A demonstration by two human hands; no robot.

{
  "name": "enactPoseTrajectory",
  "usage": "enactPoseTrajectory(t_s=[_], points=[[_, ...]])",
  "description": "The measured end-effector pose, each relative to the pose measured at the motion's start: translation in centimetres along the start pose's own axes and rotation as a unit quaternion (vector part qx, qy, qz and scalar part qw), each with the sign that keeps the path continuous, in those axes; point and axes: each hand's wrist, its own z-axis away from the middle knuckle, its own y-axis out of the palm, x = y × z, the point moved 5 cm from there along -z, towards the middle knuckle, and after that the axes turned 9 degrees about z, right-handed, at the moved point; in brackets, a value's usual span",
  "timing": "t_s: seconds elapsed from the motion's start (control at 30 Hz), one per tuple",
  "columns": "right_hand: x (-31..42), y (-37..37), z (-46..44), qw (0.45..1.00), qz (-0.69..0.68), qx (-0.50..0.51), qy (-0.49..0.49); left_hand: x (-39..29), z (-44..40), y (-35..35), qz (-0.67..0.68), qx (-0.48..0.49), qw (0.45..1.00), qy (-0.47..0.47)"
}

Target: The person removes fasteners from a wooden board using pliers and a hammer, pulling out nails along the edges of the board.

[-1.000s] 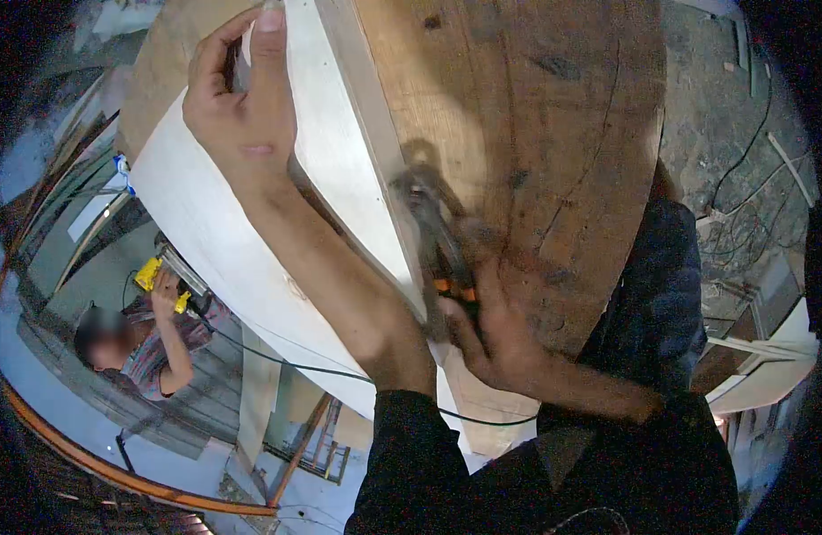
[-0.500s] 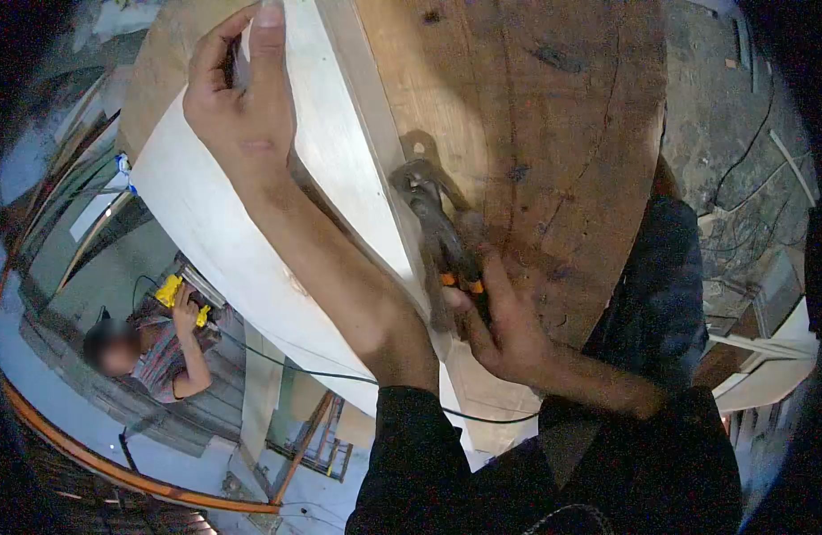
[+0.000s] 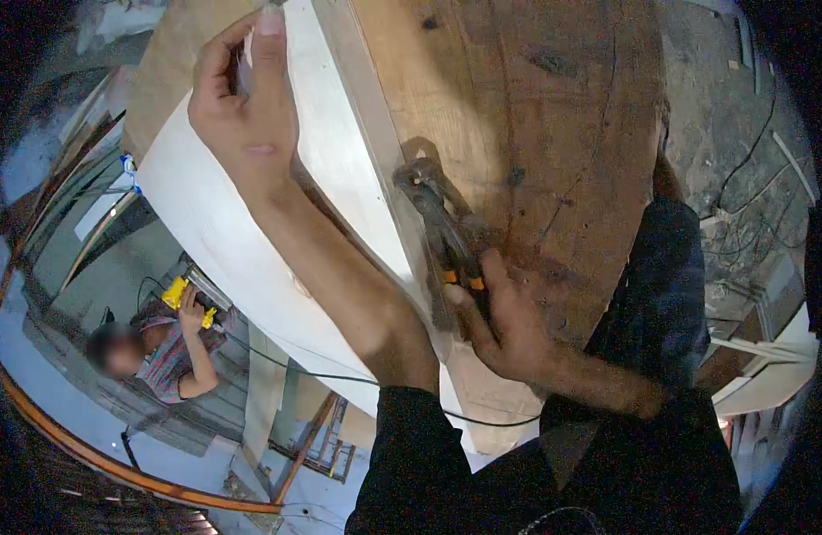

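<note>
My right hand is closed around the handles of dark metal pincers with orange bands. Their rounded jaws rest at the raised edge strip between a white panel and a brown wooden board. My left hand lies on the white panel, up and to the left of the pincers. Its fingers are curled and the thumb stretches toward the top of the view; what it grips, if anything, is hidden. My left forearm crosses the white panel.
At the lower left, another person holds a yellow power tool. A dark cable runs under my left forearm. Wood strips and panels lie at the right, and a metal frame sits below on the floor.
The view has shifted slightly. Both hands and the pincers keep nearly the same place on the boards, and the other person's yellow tool appears a little lower and to the right.
</note>
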Motion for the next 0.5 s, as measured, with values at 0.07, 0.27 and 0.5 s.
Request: enactPoseTrajectory(t_s=[0.07,0.27,0.5], points=[[-0.1,-0.4,0.4,0.999,-0.031,-0.010,0.007,-0.5,0.4,0.3,-0.008,0.007,1.000,-0.010],[1.9,-0.1,0.0,0.976,0.139,-0.116,-0.117,-0.1,-0.1,-0.3,-0.040,-0.008,0.999,0.007],[0.9,0.0,-0.7,0.997,-0.067,-0.011,-0.027,0.2,-1.8,-0.3,-0.033,0.004,0.999,-0.012]])
